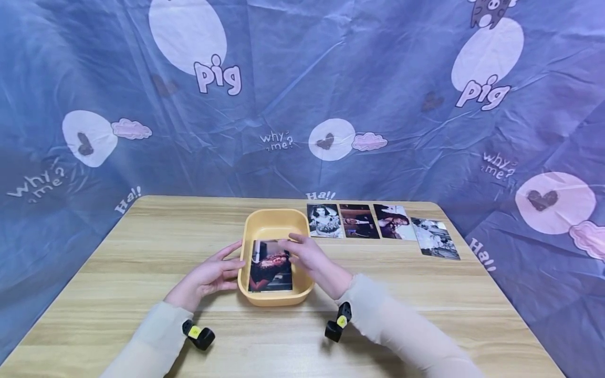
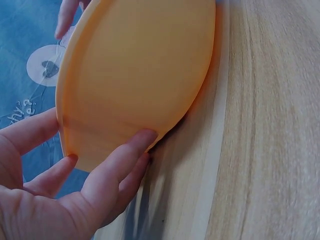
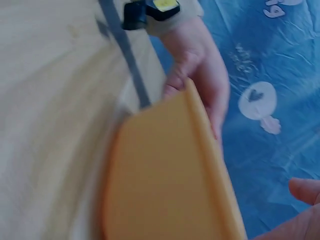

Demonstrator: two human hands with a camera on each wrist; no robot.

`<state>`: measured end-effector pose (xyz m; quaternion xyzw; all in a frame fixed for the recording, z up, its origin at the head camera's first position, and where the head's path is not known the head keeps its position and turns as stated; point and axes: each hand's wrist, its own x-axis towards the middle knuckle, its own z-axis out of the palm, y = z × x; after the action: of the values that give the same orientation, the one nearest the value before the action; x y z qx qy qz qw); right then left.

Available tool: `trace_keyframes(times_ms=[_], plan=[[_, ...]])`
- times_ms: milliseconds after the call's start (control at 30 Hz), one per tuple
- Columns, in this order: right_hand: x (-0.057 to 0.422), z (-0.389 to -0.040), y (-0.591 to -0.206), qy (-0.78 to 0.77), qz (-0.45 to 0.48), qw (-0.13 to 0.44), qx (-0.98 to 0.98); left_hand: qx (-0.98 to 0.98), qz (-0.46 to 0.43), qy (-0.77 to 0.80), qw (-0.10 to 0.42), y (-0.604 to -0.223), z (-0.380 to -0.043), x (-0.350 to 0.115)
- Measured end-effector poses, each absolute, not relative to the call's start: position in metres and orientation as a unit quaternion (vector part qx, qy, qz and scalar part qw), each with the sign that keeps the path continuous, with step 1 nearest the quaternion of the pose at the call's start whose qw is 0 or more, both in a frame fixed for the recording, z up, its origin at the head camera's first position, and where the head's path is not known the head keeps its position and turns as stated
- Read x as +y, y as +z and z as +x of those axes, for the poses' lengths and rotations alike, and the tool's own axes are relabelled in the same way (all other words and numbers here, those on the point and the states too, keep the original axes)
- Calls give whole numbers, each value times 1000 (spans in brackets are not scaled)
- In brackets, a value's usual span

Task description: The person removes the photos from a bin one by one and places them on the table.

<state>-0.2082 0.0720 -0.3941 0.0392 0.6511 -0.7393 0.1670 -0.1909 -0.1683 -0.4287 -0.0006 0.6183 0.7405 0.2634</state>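
Observation:
A yellow plastic bin [image 1: 275,300] stands on the table with a photo [image 1: 269,268] of a dark-haired person lying in it. My left hand [image 1: 212,275] is at the bin's left side, fingers spread and fairly straight. In the left wrist view the fingertips of that left hand [image 2: 85,195] touch the outer wall of the bin [image 2: 135,75]. My right hand [image 1: 314,262] reaches over the bin's right rim, fingertips at the photo's upper right corner. Only part of the right hand [image 3: 295,220] shows in the right wrist view, beside the bin's rim.
Along the table's back right lie a black-and-white portrait photo [image 1: 325,220], a dark reddish photo [image 1: 359,221], a photo of a dark-haired figure [image 1: 393,222] and a tilted black-and-white photo [image 1: 436,238]. A blue printed cloth [image 1: 264,173] hangs behind the wooden table [image 1: 160,241].

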Motion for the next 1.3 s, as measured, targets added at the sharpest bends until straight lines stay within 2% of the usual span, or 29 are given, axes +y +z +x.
trace_keyframes(times_ms=[667,1300], plan=[[49,-211,-425,-667,91,135,727,614,3,744,264,-428,-190,-171],[51,-209,-424,-663,96,131,731,614,5,741,271,-427,-191,-170]])
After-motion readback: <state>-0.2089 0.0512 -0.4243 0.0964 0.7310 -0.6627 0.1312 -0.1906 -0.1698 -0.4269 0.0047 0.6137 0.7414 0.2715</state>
